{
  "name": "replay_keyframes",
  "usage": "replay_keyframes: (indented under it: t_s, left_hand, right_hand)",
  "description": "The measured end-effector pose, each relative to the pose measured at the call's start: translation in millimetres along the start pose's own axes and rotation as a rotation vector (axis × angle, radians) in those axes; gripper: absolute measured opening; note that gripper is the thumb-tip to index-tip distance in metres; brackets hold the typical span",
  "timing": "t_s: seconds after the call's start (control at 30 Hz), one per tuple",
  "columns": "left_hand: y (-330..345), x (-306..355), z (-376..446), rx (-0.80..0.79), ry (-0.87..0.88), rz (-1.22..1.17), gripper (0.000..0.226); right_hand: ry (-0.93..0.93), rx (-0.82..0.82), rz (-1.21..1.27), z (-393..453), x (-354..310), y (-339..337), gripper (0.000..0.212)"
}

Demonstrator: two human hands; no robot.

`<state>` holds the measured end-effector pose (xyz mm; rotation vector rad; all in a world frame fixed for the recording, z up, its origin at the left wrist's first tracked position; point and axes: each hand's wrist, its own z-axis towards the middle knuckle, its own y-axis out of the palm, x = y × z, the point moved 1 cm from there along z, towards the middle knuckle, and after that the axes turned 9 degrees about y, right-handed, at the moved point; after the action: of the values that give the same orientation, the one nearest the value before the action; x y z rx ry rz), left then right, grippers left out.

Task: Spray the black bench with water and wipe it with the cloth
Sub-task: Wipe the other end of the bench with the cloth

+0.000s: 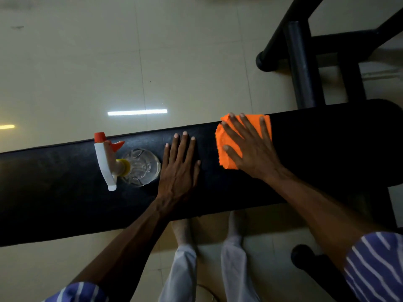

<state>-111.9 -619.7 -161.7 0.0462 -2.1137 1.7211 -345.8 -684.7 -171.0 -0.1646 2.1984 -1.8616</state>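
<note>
My right hand (248, 147) lies flat on the folded orange cloth (226, 144), fingers (250, 125) spread and straight, pressing it onto the black padded tabletop (316, 144). Left hand (181, 168) rests palm-down on the bare tabletop just left of the cloth, fingers straight and close together, holding nothing. Clear plastic spray bottle with white-and-orange trigger head (133, 166) stands just left of my left hand, not touching.

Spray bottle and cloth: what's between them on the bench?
Head view: only the left hand, flat on the bench, between bottle and cloth.
</note>
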Motion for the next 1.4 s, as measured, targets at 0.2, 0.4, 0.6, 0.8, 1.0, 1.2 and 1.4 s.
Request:
replay_keyframes:
  t_s: [0.2, 0.4, 0.6, 0.8, 1.0, 1.2, 1.4]
  left_hand:
    - [6, 1, -1, 0.024, -0.004, 0.014, 0.063]
    - [-1, 8, 4, 0.011, -0.019, -0.02, 0.064]
    - [5, 9, 15, 0.053, 0.054, 0.003, 0.061]
    - [0, 26, 27, 0.03, 0.051, -0.035, 0.06]
    - [10, 54, 60, 0.049, 0.167, -0.076, 0.06]
    - [8, 88, 76, 0.062, 0.132, -0.144, 0.06]
    - [27, 122, 98, 0.068, 0.18, -0.116, 0.059]
  right_hand:
    - [0.43, 0.083, 0.103, 33, -34, 5, 0.07]
    - [-0.045, -0.016, 0.019, -4, 7, -5, 0.068]
    - [0.306, 0.056, 0.08, 36, -25, 1, 0.06]
    - [-0.041, 0.023, -0.015, -25, 21, -5, 0.061]
    - [0.35, 0.075, 0.048, 22, 49, -10, 0.058]
    - [0.053, 0.002, 0.03, -32, 84, -20, 0.059]
    - [0.459, 0.05, 0.059, 19, 138, -25, 0.057]
